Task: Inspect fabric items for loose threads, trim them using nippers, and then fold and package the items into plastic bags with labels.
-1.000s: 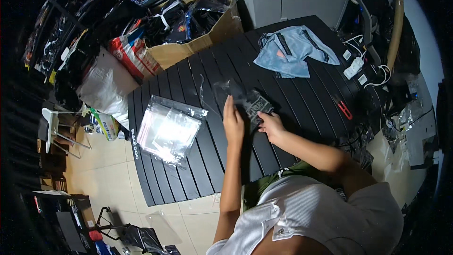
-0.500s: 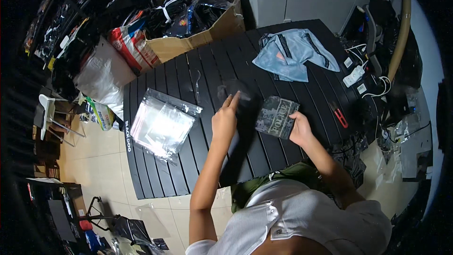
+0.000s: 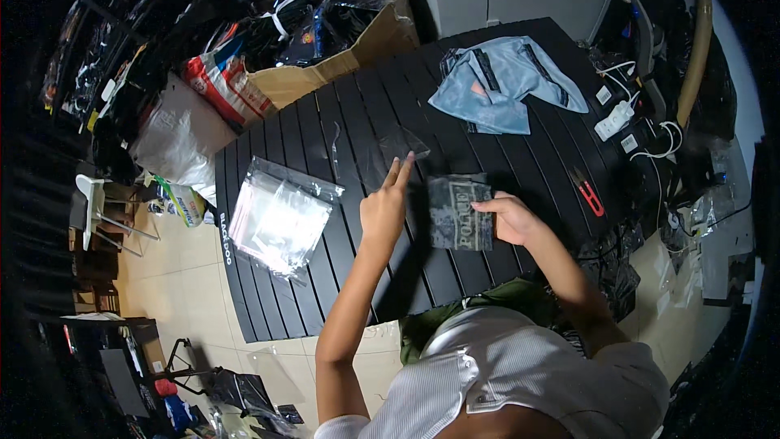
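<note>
My right hand (image 3: 516, 218) grips the right edge of a flat, dark camouflage square (image 3: 461, 213) with pale lettering, thumb on top. It is held over the slatted black table (image 3: 357, 264); I cannot tell whether it is a patch or folded cloth. To its left is my left hand (image 3: 383, 205), index and middle fingers stretched out and a little apart. Their tips rest at a thin clear plastic bag (image 3: 400, 145), whose outline is faint against the slats. Further left lies a stack of clear plastic bags (image 3: 284, 218), shiny under the light.
A crumpled light-blue cloth (image 3: 508, 85) with black bands lies at the far right. Red-handled cutters (image 3: 590, 195) and a white power strip (image 3: 615, 120) with cables sit along the right edge. An open cardboard box (image 3: 325, 71) of dark packages stands beyond the far edge.
My right hand has brought the camouflage square left, closer to my left hand, and turned it straighter. The left fingers stay at the clear bag, which now shows more plainly. The view has shifted slightly.
</note>
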### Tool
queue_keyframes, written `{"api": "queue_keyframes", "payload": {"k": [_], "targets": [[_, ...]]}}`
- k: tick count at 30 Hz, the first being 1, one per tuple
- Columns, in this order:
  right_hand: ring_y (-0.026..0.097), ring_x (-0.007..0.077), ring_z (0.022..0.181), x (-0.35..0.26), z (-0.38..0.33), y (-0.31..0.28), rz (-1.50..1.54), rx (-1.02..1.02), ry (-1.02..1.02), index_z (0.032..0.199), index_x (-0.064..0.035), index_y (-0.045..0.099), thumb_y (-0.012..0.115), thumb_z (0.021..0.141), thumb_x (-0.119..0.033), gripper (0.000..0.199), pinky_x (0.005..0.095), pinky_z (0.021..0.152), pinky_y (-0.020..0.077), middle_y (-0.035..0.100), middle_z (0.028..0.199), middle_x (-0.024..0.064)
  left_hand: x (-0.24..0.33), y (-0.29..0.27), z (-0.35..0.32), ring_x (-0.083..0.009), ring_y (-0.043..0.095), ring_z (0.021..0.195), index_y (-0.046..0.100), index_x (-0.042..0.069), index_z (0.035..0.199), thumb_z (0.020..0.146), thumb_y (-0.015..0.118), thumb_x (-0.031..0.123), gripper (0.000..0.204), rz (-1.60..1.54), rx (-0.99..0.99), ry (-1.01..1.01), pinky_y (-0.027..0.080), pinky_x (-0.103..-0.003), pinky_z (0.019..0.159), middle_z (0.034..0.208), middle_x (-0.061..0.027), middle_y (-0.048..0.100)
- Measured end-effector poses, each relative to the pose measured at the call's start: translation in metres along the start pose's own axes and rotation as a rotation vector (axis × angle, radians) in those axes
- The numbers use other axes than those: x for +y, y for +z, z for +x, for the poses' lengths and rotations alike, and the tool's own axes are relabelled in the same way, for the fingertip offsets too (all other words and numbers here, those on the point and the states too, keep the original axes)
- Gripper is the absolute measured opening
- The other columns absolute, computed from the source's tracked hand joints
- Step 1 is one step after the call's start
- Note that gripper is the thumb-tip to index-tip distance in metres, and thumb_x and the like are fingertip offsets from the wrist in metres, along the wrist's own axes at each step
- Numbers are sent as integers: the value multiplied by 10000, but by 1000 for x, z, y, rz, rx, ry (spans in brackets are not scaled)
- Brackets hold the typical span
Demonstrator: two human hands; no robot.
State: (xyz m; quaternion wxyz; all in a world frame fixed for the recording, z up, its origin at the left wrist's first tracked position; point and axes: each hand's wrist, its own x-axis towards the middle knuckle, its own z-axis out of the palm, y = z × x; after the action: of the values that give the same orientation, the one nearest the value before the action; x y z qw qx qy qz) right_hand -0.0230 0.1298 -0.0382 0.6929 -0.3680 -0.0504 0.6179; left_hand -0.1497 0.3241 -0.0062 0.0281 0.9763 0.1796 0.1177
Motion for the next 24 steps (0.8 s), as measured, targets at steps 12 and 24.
{"api": "queue_keyframes", "payload": {"k": [12, 24], "targets": [[608, 275, 919, 10, 62, -2, 317, -110, 29, 1080, 13, 540, 485, 852, -166, 295, 436, 852, 463, 614, 1010, 145, 22, -6, -21, -291, 640, 652, 273, 184, 1375, 711, 480, -44, 731, 8, -110, -105, 512, -351, 517, 1316, -64, 441], [525, 276, 1080, 48, 86, 16, 484, -96, -69, 1191, -16, 489, 462, 869, -189, 367, 411, 962, 379, 547, 1177, 130, 36, -3, -36, -349, 454, 1164, 246, 181, 1380, 718, 514, -40, 747, -39, -34, -247, 536, -352, 723, 1369, -81, 370]]}}
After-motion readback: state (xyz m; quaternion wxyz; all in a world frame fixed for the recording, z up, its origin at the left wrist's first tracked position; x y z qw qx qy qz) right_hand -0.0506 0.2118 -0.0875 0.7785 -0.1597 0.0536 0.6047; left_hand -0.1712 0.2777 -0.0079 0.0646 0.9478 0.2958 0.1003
